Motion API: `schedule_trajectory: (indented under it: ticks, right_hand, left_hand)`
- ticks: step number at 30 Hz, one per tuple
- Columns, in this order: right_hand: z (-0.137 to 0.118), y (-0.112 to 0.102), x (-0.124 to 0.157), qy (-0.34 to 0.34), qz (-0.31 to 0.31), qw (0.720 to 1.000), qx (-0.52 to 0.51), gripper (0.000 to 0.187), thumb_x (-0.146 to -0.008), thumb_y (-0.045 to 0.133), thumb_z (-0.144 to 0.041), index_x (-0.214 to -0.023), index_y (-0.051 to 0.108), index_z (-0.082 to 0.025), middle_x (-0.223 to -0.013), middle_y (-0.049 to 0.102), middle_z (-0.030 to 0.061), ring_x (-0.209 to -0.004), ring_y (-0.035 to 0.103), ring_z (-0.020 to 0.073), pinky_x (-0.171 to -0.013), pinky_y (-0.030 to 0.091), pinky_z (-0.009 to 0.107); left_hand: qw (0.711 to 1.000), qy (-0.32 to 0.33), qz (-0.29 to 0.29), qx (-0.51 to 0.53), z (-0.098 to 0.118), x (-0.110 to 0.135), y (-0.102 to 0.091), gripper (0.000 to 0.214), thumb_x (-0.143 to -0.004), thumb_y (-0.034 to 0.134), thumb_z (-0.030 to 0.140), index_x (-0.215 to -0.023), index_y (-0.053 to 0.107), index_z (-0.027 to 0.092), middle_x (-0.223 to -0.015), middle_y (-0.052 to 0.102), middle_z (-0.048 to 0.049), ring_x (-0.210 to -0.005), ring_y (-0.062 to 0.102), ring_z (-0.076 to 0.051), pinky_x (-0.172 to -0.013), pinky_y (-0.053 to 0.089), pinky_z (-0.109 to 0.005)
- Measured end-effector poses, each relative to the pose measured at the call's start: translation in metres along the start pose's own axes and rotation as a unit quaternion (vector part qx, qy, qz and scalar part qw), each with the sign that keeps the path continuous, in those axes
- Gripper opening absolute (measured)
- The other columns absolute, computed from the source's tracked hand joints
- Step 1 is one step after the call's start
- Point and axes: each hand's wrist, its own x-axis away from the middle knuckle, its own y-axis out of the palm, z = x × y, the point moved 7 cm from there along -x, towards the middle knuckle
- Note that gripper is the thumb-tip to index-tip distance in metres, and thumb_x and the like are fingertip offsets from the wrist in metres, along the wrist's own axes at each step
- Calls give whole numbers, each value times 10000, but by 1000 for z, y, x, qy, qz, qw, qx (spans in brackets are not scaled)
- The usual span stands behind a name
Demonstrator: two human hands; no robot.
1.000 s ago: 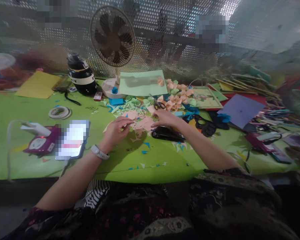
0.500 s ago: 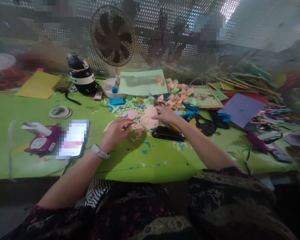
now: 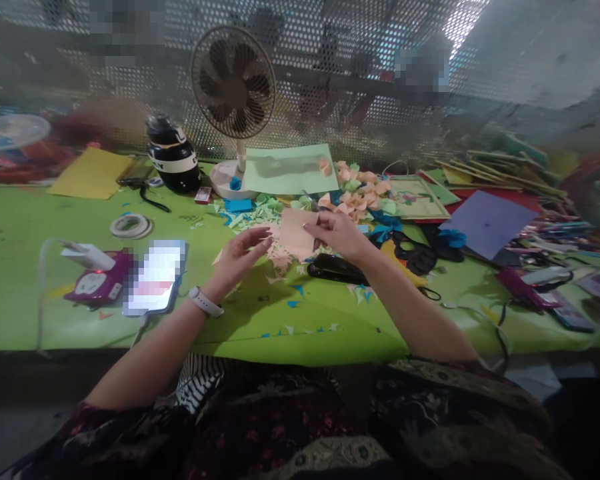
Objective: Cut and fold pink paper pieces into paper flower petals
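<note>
My right hand (image 3: pixel 339 233) pinches a square piece of pink paper (image 3: pixel 297 233) and holds it up just above the green table (image 3: pixel 40 213). My left hand (image 3: pixel 237 257) hovers beside the paper's left edge, fingers apart and stretched toward it, holding nothing. A pale watch sits on my left wrist. Under both hands lies a litter of pink and green paper scraps (image 3: pixel 275 257). A black stapler (image 3: pixel 336 269) rests just below my right hand.
A desk fan (image 3: pixel 234 87), a light green sheet (image 3: pixel 289 170) and folded paper flowers (image 3: pixel 359 190) stand behind. A phone (image 3: pixel 155 277), a purple device (image 3: pixel 97 285) and a tape roll (image 3: pixel 130 225) lie left. Scissors (image 3: pixel 414 252), purple paper (image 3: pixel 485 220) and stacked card crowd the right.
My right hand picked a pink paper piece out of the scraps and raised it off the table. My left hand let go of the scraps, lifted and opened toward the paper.
</note>
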Motion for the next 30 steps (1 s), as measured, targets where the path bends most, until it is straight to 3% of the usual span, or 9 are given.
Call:
schedule_trajectory:
  ticks: [2, 5, 8, 10, 12, 16, 20, 25, 30]
  right_hand:
    - [-11, 23, 11, -12, -51, 997, -58, 313, -844, 660, -472, -965, 607, -189, -594, 616, -31, -565, 627, 162, -551, 446, 268]
    - [-20, 47, 21, -19, -90, 993, -76, 503, -852, 650, -457, -1264, 546, -188, -584, 626, -54, -547, 634, 163, -573, 489, 281]
    - [-21, 41, 25, -52, -33, 998, -33, 508, -906, 559, -351, -1389, 496, -209, -742, 699, 7, -638, 663, 176, -655, 537, 329]
    - [-26, 28, 28, -109, 32, 993, 27, 491, -888, 537, -257, -1379, 534, -253, -1003, 717, 73, -861, 684, 213, -743, 559, 369]
    - [-31, 23, 34, -173, 51, 979, 95, 519, -842, 556, -190, -1347, 581, -308, -1292, 623, 95, -1166, 601, 265, -885, 547, 437]
    - [-32, 41, 40, -252, -14, 955, 159, 554, -800, 627, -155, -1301, 629, -389, -1576, 365, 13, -1452, 333, 306, -1114, 381, 566]
    - [-26, 52, 39, -272, -5, 952, 141, 373, -867, 610, -176, -1135, 722, -410, -1564, 397, -30, -1446, 351, 286, -1080, 414, 570]
    - [-26, 44, 40, -235, 68, 967, 65, 160, -912, 631, -292, -1000, 758, -334, -1405, 580, 37, -1305, 522, 262, -1061, 445, 534]
    - [-18, 41, 40, -141, 119, 981, -54, 174, -890, 640, -407, -828, 710, -260, -1272, 640, 72, -1187, 600, 251, -945, 539, 440]
  left_hand:
    - [989, -78, -24, 125, -8, 1, 6, 391, -832, 702, 479, -1105, 705, 199, -1125, 734, -85, -998, 701, -183, -843, 602, -313]
    - [963, -175, -44, 201, -19, 4, 13, 334, -756, 787, 459, -937, 738, 183, -946, 764, -56, -816, 713, -154, -727, 609, -269]
    - [950, -217, -12, 223, -25, 5, 12, 254, -747, 816, 379, -876, 734, 176, -858, 762, -40, -755, 707, -139, -669, 602, -239]
    - [944, -231, 20, 233, -27, 5, 8, 209, -777, 797, 349, -850, 722, 168, -832, 759, -41, -742, 707, -133, -652, 601, -225]
    - [942, -239, 26, 236, -27, 6, 8, 193, -796, 783, 333, -842, 714, 159, -824, 757, -43, -733, 706, -131, -648, 602, -223]
    - [932, -256, -6, 258, -22, 10, 16, 177, -797, 781, 314, -860, 718, 162, -825, 757, -29, -729, 711, -135, -667, 614, -250]
    - [919, -278, -25, 277, -15, 16, 23, 105, -806, 764, 245, -834, 720, 153, -849, 761, -32, -752, 722, -145, -748, 627, -295]
    - [916, -262, -46, 302, -11, 16, 29, 67, -814, 727, 179, -873, 705, 154, -974, 770, -62, -930, 740, -195, -925, 598, -371]
    - [921, -231, -59, 307, -12, 14, 30, 252, -896, 640, 378, -1047, 706, 188, -1142, 746, -95, -1076, 709, -264, -961, 583, -445]
